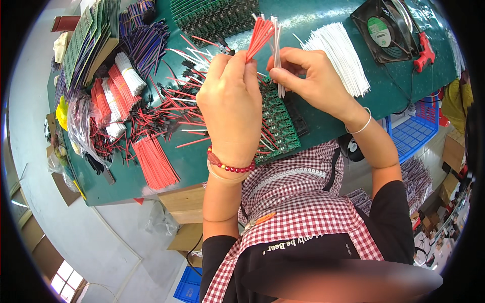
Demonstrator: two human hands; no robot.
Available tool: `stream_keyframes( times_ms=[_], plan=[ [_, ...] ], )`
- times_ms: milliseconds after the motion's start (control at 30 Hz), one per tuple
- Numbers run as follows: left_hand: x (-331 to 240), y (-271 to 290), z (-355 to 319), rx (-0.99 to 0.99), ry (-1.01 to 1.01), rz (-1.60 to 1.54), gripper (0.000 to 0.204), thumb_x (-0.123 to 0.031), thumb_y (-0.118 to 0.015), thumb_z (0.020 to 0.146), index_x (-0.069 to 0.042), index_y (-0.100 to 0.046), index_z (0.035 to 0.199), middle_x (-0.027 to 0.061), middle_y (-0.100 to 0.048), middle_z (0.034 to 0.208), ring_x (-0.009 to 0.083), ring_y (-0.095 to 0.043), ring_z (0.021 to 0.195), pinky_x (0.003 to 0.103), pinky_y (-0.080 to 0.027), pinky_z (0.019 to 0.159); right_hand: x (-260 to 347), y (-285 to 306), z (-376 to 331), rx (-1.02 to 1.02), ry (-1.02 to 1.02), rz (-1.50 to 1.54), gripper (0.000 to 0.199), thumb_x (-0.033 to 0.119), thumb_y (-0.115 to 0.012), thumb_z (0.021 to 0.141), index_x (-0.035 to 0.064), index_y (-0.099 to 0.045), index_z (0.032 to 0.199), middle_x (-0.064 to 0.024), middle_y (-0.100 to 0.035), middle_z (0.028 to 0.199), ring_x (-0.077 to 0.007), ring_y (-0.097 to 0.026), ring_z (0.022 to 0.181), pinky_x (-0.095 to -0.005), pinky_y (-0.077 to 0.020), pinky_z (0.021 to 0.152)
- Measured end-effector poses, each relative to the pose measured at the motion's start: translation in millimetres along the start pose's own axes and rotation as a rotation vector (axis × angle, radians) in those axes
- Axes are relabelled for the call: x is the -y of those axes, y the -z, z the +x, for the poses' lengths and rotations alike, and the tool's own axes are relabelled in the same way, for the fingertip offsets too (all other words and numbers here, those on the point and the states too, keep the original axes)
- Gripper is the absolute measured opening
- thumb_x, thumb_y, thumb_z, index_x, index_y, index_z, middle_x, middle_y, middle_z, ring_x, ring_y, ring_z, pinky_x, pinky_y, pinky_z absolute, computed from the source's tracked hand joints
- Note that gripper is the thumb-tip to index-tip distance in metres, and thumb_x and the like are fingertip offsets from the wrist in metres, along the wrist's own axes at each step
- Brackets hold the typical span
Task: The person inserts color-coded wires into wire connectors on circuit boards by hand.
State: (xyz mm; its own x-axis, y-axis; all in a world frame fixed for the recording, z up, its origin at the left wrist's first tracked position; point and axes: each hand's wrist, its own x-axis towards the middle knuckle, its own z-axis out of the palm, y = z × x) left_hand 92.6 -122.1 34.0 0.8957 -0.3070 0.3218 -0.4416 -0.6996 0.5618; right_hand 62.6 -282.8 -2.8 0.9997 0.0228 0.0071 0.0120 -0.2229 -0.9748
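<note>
In my left hand (230, 83) a small bundle of red wires (260, 36) is gripped, its ends fanning upward. My right hand (310, 76) pinches a thin bunch of white wires (276, 45) between thumb and fingers, upright and close beside the red ones. Below both hands lies a panel of green circuit boards (279, 123) at the table's near edge. Right of my right hand a large pile of white wires (339, 55) is spread on the table. Red and white wires with black connectors (184, 93) lie loose left of my left hand.
A black fan (381, 33) and a red-handled tool (425, 53) stand at the back right of the green table (202, 174). Another stack of circuit boards (214, 20) is at the back. Red wires (154, 161) lie front left, near bundled wires and a plastic bag (83, 126).
</note>
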Motion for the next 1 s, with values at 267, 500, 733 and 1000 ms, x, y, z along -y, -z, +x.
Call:
stream_keyframes(
  times_ms=[267,500,733,1000],
  plan=[
    [2,0,0,-0.072,0.019,-0.062,0.012,-0.003,-0.063,0.088,0.005,-0.069,0.096,0.0087,-0.062,0.074,0.0144,-0.064,0.06,0.026,-0.047,0.053,2,-1,2,0.055,-0.058,-0.026,0.019,0.013,-0.066,0.086,-0.0031,-0.066,0.097,-0.0111,-0.065,0.067,-0.0106,-0.057,0.06,-0.029,-0.0477,0.057],
    [4,5,2,-0.089,0.127,-0.216,0.011,-0.002,-0.063,0.085,0.001,-0.068,0.095,0.0108,-0.059,0.075,0.0238,-0.058,0.059,0.034,-0.044,0.054,0,0,0,0.026,-0.081,0.015,0.02,0.013,-0.065,0.088,-0.0017,-0.067,0.101,-0.0054,-0.062,0.065,-0.0083,-0.053,0.058,-0.0266,-0.0438,0.055],
    [-4,19,5,-0.218,0.249,-0.601,0.014,-0.001,-0.063,0.089,0.004,-0.068,0.101,0.0067,-0.064,0.084,0.0113,-0.067,0.073,0.022,-0.051,0.057,0,1,0,0.029,-0.136,0.114,0.02,0.013,-0.064,0.089,-0.0026,-0.068,0.101,-0.0006,-0.059,0.065,-0.0049,-0.051,0.06,-0.0241,-0.0425,0.055],
    [-5,27,2,-0.284,0.199,-0.591,0.013,-0.003,-0.066,0.09,0.004,-0.07,0.1,0.0037,-0.062,0.089,0.0068,-0.061,0.069,0.019,-0.048,0.057,-1,2,0,0.015,-0.1,0.035,0.02,0.012,-0.064,0.089,-0.0036,-0.068,0.101,-0.0021,-0.059,0.063,-0.0056,-0.052,0.058,-0.0243,-0.0428,0.054]
  ],
)
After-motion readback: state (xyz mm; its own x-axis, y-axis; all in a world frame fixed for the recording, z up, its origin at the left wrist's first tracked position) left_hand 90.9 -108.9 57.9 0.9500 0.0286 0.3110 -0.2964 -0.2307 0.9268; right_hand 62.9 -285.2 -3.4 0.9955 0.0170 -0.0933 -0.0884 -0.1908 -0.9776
